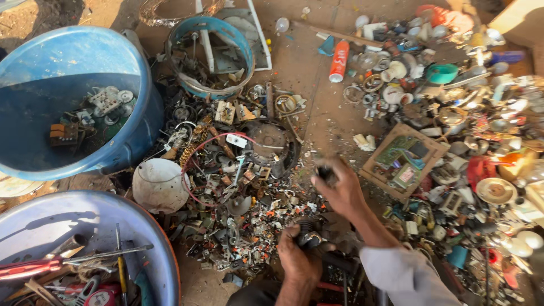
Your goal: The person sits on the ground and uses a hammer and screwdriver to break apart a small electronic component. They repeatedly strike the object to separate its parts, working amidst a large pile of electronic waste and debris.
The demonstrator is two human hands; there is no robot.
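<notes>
Landmark: scrap heap (238, 192), a spread of small metal and plastic electrical bits on bare ground.

Left hand (299, 259) at the heap's near edge, fingers clamped around a dark ribbed part (310, 232); the part sits in the fist, just above a black handle-like piece (340, 262). Right hand (339, 190) just right of the heap, raised and blurred, fingers closed on a small dark piece (324, 171); what it is, cannot tell.

Left of the heap: 2 blue tubs. Far tub (85, 56) holds switch parts and circuit scraps. Near tub (147, 238) holds hand tools, among them red-handled pliers (28, 267). A white dome (161, 185) lies between tubs and heap.

Beyond the heap: a blue ring-shaped rim (211, 25), and a red-and-white spray can (339, 61) lying flat, label text illegible. Right of the heap: a wooden board with green circuit boards (403, 160).
</notes>
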